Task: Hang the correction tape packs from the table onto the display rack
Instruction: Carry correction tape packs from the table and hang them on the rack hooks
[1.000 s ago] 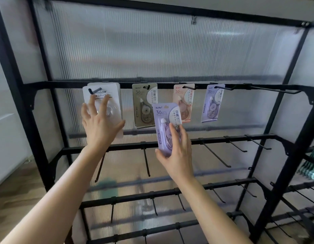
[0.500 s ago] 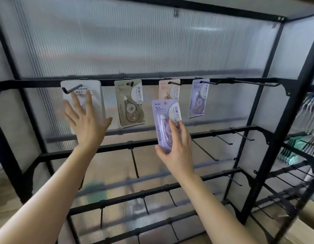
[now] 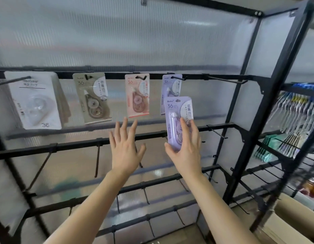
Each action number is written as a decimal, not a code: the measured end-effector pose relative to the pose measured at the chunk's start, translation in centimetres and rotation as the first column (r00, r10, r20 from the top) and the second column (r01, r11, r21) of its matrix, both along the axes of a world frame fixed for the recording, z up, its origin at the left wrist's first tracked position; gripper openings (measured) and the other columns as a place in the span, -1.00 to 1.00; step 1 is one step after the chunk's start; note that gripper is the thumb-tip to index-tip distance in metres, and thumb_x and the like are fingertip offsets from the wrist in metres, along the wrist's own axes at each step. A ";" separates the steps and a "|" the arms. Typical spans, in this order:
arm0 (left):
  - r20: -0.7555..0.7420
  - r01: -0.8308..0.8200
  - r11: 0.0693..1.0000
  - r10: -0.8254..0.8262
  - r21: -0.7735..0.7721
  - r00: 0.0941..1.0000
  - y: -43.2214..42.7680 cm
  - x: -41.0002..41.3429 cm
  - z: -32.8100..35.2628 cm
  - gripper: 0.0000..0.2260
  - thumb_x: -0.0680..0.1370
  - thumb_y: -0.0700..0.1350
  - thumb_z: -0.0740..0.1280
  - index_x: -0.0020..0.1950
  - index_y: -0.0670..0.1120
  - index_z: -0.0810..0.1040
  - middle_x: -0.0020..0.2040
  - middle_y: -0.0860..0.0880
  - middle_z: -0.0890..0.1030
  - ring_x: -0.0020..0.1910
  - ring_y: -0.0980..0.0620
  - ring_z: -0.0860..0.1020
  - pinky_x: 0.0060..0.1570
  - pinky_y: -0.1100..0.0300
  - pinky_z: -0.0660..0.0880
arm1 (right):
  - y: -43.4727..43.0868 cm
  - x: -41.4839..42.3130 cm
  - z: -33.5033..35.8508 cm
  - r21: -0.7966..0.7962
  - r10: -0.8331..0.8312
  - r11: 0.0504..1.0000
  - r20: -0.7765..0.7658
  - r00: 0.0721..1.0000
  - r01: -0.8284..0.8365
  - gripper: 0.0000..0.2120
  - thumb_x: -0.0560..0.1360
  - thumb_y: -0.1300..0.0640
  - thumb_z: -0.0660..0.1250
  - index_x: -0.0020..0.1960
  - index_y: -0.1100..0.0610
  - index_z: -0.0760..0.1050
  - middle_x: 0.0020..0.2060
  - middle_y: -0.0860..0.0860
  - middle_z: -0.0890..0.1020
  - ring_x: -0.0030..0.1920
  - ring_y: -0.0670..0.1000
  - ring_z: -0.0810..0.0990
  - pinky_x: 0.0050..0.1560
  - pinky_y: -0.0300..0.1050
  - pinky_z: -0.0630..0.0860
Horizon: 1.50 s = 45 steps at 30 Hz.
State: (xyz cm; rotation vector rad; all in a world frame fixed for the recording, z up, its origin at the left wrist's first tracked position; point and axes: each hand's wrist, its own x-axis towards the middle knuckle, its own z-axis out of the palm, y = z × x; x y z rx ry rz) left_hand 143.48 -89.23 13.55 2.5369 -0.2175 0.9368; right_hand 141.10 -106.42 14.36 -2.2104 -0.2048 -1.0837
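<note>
My right hand grips a purple correction tape pack upright, just below and in front of a purple pack hanging on the top bar of the black display rack. On the same bar hang a white pack at the left, a beige pack and a pink pack. My left hand is held up with fingers spread, below the pink pack, touching nothing.
Empty black hooks stick out from the top bar at the right and from the lower bars. A second rack with hanging stationery stands to the right. Cardboard boxes sit at the lower right.
My left hand has left the white pack and moved right, below the pink pack. My right hand has carried the purple pack right, up to the hanging purple pack. The view has turned right.
</note>
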 end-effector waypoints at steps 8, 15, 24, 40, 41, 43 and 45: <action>-0.212 -0.086 0.992 0.103 0.089 0.972 -3.8 1.6 -3.9 -0.35 0.59 0.11 0.20 0.57 0.07 -0.08 0.57 -0.06 -0.20 0.53 -0.09 -0.27 0.45 -0.05 -0.31 | -4.1 2.6 1.9 -0.055 0.026 0.998 0.094 0.995 -0.021 -0.22 0.36 0.09 0.49 0.48 0.17 0.24 0.44 0.24 0.23 0.39 0.28 0.28 0.28 0.25 0.38; -0.200 -0.180 0.972 0.208 0.150 0.957 -4.0 1.8 -4.4 -0.41 0.61 0.12 0.12 0.57 0.06 -0.08 0.57 -0.05 -0.20 0.53 -0.08 -0.29 0.42 -0.01 -0.38 | -5.8 5.0 4.3 -0.132 0.032 0.991 0.097 0.995 -0.019 -0.25 0.38 0.07 0.48 0.48 0.17 0.24 0.45 0.25 0.22 0.40 0.30 0.26 0.30 0.23 0.30; -0.207 -0.242 0.940 0.294 0.241 0.933 -4.1 2.0 -4.7 -0.41 0.62 0.14 0.06 0.56 0.08 -0.14 0.57 -0.05 -0.23 0.52 -0.09 -0.32 0.39 -0.03 -0.42 | -6.1 7.9 5.1 -0.180 0.027 0.983 0.015 1.000 -0.024 -0.25 0.42 0.03 0.45 0.50 0.10 0.19 0.48 0.20 0.16 0.45 0.24 0.17 0.31 0.21 0.27; -0.219 -0.249 0.929 0.312 0.273 0.924 -3.9 2.4 -5.4 -0.42 0.62 0.14 0.03 0.56 0.09 -0.16 0.57 -0.05 -0.24 0.52 -0.08 -0.30 0.34 -0.01 -0.49 | -3.3 14.4 6.1 -0.389 -0.066 0.918 -0.340 0.938 -0.076 -0.22 0.54 -0.05 0.30 0.55 0.00 -0.12 0.53 0.18 -0.16 0.50 0.27 -0.02 0.38 0.18 0.27; -0.224 -0.248 0.931 0.311 0.269 0.924 -3.9 2.3 -5.4 -0.43 0.63 0.14 0.03 0.56 0.09 -0.15 0.57 -0.05 -0.23 0.52 -0.08 -0.30 0.34 -0.01 -0.49 | -3.4 14.2 5.9 -0.394 -0.067 0.916 -0.342 0.937 -0.078 -0.24 0.55 -0.05 0.28 0.55 0.00 -0.12 0.53 0.17 -0.16 0.50 0.27 -0.02 0.38 0.18 0.26; -0.233 -0.246 0.937 0.304 0.249 0.924 -3.9 2.3 -5.4 -0.43 0.62 0.12 0.05 0.57 0.09 -0.13 0.57 -0.05 -0.20 0.53 -0.07 -0.28 0.36 -0.02 -0.45 | -3.5 13.5 5.5 -0.387 -0.043 0.918 -0.312 0.949 -0.086 -0.27 0.56 -0.02 0.27 0.55 0.01 -0.10 0.53 0.18 -0.12 0.49 0.26 0.02 0.37 0.17 0.24; -0.232 -0.244 0.944 0.295 0.223 0.927 -4.0 2.3 -5.4 -0.43 0.62 0.11 0.07 0.57 0.08 -0.09 0.58 -0.05 -0.17 0.54 -0.07 -0.25 0.39 -0.02 -0.41 | -3.5 12.3 4.7 -0.383 -0.005 0.917 -0.288 0.958 -0.110 -0.29 0.56 0.00 0.27 0.55 0.02 -0.07 0.53 0.18 -0.08 0.49 0.24 0.03 0.38 0.15 0.22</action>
